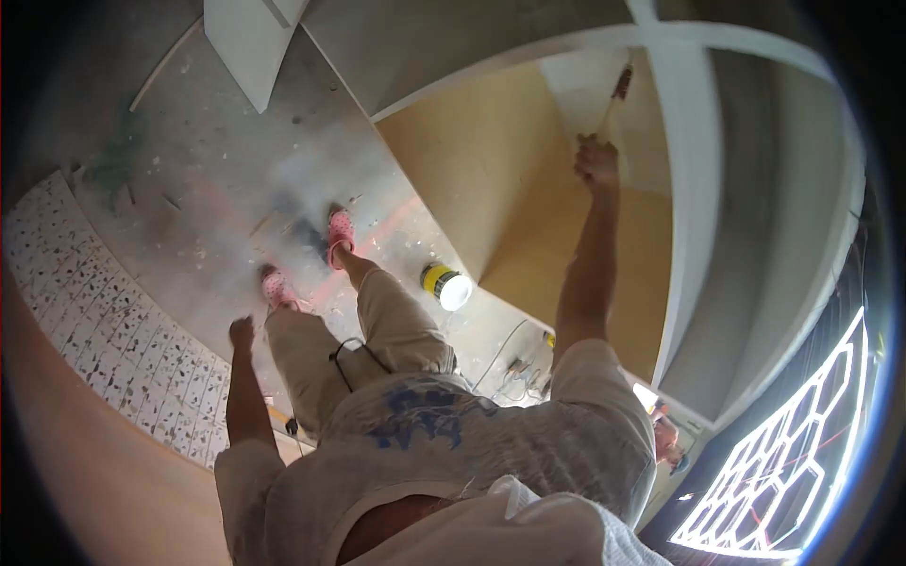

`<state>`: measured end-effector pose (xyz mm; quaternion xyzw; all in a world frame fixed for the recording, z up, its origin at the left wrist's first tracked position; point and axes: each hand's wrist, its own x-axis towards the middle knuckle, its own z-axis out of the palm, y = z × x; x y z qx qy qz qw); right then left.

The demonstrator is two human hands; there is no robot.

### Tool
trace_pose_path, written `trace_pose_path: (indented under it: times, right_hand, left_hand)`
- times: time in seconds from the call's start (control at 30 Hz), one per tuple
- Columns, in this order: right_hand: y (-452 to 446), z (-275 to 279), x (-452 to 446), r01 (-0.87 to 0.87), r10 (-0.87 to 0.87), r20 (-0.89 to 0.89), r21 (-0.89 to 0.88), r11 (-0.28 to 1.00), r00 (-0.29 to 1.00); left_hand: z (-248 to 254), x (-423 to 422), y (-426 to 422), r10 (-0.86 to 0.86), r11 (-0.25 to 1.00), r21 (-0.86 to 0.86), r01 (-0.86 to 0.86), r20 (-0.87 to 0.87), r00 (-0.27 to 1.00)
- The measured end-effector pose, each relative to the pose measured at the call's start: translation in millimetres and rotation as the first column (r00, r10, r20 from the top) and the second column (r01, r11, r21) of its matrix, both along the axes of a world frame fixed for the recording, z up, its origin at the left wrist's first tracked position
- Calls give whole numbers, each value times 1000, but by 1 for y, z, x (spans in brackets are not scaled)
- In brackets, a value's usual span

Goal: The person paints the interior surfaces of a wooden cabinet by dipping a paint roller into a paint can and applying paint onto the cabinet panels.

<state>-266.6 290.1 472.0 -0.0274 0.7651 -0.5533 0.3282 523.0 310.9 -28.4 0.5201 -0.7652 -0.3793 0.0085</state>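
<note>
My right hand (595, 160) is raised inside a box-like recess and closed around the pale handle of a paintbrush (619, 87). The brush's dark reddish end points up, close to the whitish inner panel (580, 90). Whether the brush touches that panel I cannot tell. My left hand (243, 330) hangs low on the left, its fingers curled in, with nothing visible in it. Below the recess, a paint can (445, 286) with a yellow and black label stands on the floor, showing a bright white top.
Tan boards (481, 141) line the recess, framed by a pale edge (684, 170). A speckled tiled strip (104, 321) runs along the left. A white panel (250, 47) juts in at the top. Cables (514, 373) lie near my right side. Another person (666, 439) is partly visible lower right, near hexagonal lights (783, 462).
</note>
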Motion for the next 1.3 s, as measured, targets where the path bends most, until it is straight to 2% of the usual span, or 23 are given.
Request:
trace_pose_path:
  times: [0.03, 0.07, 0.13, 0.2, 0.23, 0.27, 0.3, 0.4, 0.5, 0.57, 0.6, 0.63, 0.67, 0.7, 0.73, 0.77, 0.8, 0.83, 0.93, 1.0, 1.07, 1.2, 1.3]
  right_hand:
    - [-7, -9, -36, -14, 14, -11, -4, 1000, 1000]
    - [-14, -16, -68, -31, 31, -20, -9, 999, 999]
    - [-35, -14, -107, -207, 225, -178, 109, 972, 958]
    - [-11, -51, -218, -419, 418, -29, -71, 905, 908]
    - [-40, -53, -196, -318, 333, -138, 123, 940, 933]
    - [-38, -45, -170, -175, 254, -259, 293, 940, 932]
    - [-35, -51, -160, -182, 263, -280, 284, 941, 923]
    - [-30, -65, -150, 64, 9, -275, 255, 965, 961]
    - [-49, -62, -135, 116, -30, -309, 264, 957, 951]
    - [-29, -73, -148, -122, 269, -431, 338, 933, 861]
    - [-17, -80, -141, -186, 341, -448, 355, 916, 827]
    - [-5, -85, -132, -247, 408, -464, 370, 896, 786]
    - [19, -114, -134, -145, 841, -429, 857, 494, 329]
    - [42, -143, -135, 346, 984, -110, 926, 153, -141]
    - [50, -123, -65, 226, 999, -39, 973, 42, -20]
    - [51, -99, -4, -44, 906, -325, 936, 349, 270]
    - [52, -73, 55, -218, 483, -459, 518, 827, 745]
    - [57, -50, 111, -160, 253, -331, 283, 946, 909]
    - [101, -48, 218, -115, 158, -230, 188, 975, 960]
    - [128, -56, 279, -122, 199, -422, 204, 971, 885]
    - [147, -53, 333, -30, 44, -154, 95, 995, 987]
    - [185, -54, 387, 10, -8, -30, 86, 996, 1000]
    - [216, -56, 410, 81, -85, 36, 95, 992, 996]
  left_hand:
    - [8, 25, 15, 320, 886, 339, -316, 47, 946]
    - [47, 22, 21, 667, 519, 571, -635, 194, 719]
    - [44, 57, 43, 587, 434, 809, -397, 81, 806]
    - [78, 38, 76, 701, 497, 655, -569, 84, 708]
    - [88, 21, 83, 700, 439, 590, -677, 249, 670]
    - [71, 22, 103, 521, 697, 510, -504, 123, 845]
    - [62, 12, 112, 451, 772, 469, -429, 72, 890]
    - [75, -62, 88, 376, 749, 448, -488, 320, 870]
    - [141, -154, 27, 177, 977, 133, -169, -51, 983]
    - [134, -176, -2, 206, 918, 383, -98, -253, 945]
    - [177, -205, -28, 381, 789, 525, -320, -8, 925]
    - [200, -214, -45, 386, 794, 515, -323, -17, 922]
    - [218, -217, -56, 387, 798, 510, -322, -23, 922]
    - [237, -219, -68, 375, 815, 477, -329, -1, 927]
    - [227, -205, -69, 368, 835, 449, -317, -27, 929]
    - [191, -186, -67, 176, 946, 285, -155, -49, 983]
    - [177, -176, -75, -23, 994, 108, 27, -32, 999]
    - [235, -171, -81, 109, 957, 270, -106, 4, 994]
    - [263, -118, -83, -161, 952, 265, 152, 12, 987]
    - [230, -76, -82, -170, 972, 183, 145, 129, 977]
    - [180, -20, -72, -596, 778, 79, 624, 410, 690]
    - [188, 45, -52, -724, 688, 442, 576, 479, 497]
    - [206, 69, -41, -713, 699, 463, 545, 504, 488]
